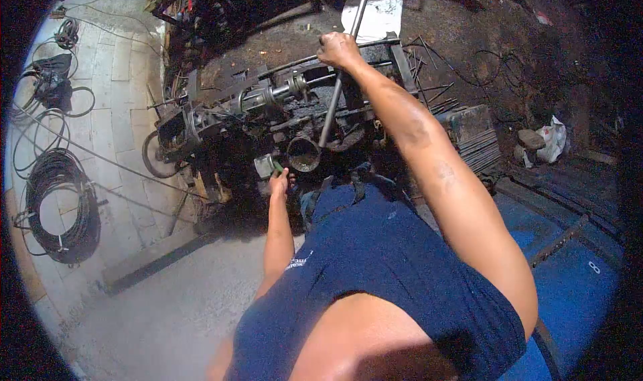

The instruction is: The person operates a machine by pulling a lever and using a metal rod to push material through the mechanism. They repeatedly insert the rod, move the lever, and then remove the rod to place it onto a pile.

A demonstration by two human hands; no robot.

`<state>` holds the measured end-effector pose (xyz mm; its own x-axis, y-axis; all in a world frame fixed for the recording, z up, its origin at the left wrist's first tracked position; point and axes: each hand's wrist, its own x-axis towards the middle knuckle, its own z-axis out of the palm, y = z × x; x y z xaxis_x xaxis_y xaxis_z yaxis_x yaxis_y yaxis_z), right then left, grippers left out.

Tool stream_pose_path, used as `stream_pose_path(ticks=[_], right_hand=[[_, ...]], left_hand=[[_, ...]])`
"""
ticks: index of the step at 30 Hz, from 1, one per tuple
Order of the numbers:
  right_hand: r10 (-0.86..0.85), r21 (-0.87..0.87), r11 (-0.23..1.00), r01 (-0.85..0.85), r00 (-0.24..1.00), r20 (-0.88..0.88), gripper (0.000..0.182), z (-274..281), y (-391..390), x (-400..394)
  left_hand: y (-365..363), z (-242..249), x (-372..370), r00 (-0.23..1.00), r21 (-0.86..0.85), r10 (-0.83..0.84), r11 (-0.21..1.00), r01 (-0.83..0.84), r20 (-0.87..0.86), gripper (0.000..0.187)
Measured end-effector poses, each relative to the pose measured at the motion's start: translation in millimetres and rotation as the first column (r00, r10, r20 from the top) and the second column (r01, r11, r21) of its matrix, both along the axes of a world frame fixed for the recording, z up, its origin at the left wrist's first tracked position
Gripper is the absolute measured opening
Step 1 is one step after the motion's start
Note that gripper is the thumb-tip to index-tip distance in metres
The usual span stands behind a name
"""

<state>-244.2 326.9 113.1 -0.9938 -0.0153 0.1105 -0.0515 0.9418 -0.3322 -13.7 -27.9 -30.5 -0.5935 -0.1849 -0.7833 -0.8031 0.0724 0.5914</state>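
Observation:
My right hand (pixel 338 51) is closed round a long metal bar (pixel 333 106), which slants from the upper middle down to the machine. My left hand (pixel 281 180) is closed on a small green handle (pixel 278 168) beside a pale grey box (pixel 264 166). To the right of that hand is a round, dark metal cup (pixel 304 155) with something wet-looking inside. In front of me stands a greasy dark machine (pixel 201 123) with shiny shafts (pixel 268 96). What lies under my left fingers is hidden.
Coiled black cable (pixel 59 207) lies on the pale floor at left, with a loose cable running toward the machine. Thin metal rods (pixel 479 150) are bundled at right, near a white bag (pixel 552 140). A white sheet (pixel 382 16) lies beyond the bar; blue surface (pixel 569 280) fills the lower right.

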Motion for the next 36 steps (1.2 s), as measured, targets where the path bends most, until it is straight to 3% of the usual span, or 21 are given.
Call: stream_pose_path(ticks=[2, 11, 14, 18, 20, 21, 23, 26, 36], right_hand=[[0.000, -0.014, 1.000, 0.000, 1.000, -0.009, 0.028, 2, 0, 1], [0.001, 0.027, 1.000, -0.003, 0.996, 0.089, 0.029, 12, 2, 3], [-0.016, 0.018, 1.000, 0.015, 0.998, 0.054, 0.030, 9, -1, 3], [0.015, 0.029, 0.999, -0.016, 0.999, 0.040, 0.031, 10, -2, 5], [0.015, 0.016, 1.000, -0.015, 1.000, -0.006, 0.030, -3, 1, 0], [0.016, 0.015, 1.000, -0.016, 1.000, -0.005, 0.030, -2, 1, 1], [0.001, 0.009, 1.000, -0.001, 1.000, 0.030, 0.030, 6, 4, 3], [-0.026, 0.030, 0.999, 0.023, 0.993, 0.113, 0.032, 13, 0, 3], [0.013, 0.015, 1.000, -0.013, 0.998, 0.060, 0.031, 0, 7, 1]], left_hand=[[10, 22, -3, 0.997, -0.123, -0.067, 0.990, 0.063, -0.026, 0.034], [19, 37, -1, 0.999, -0.185, -0.050, 0.982, 0.046, -0.018, 0.041], [12, 24, -1, 0.999, -0.075, -0.033, 0.997, 0.031, -0.020, 0.041], [9, 19, -2, 1.000, -0.070, -0.017, 0.997, 0.016, -0.005, 0.041], [21, 46, -5, 0.997, -0.192, -0.061, 0.979, 0.070, 0.053, 0.042], [15, 36, -3, 0.997, -0.192, -0.060, 0.979, 0.069, 0.054, 0.042], [2, 2, 0, 1.000, -0.088, -0.015, 0.996, 0.014, -0.003, 0.042], [9, 19, 0, 1.000, -0.116, -0.029, 0.993, 0.028, -0.008, 0.040], [11, 16, 0, 0.999, -0.067, 0.025, 0.997, -0.027, -0.024, 0.030]])
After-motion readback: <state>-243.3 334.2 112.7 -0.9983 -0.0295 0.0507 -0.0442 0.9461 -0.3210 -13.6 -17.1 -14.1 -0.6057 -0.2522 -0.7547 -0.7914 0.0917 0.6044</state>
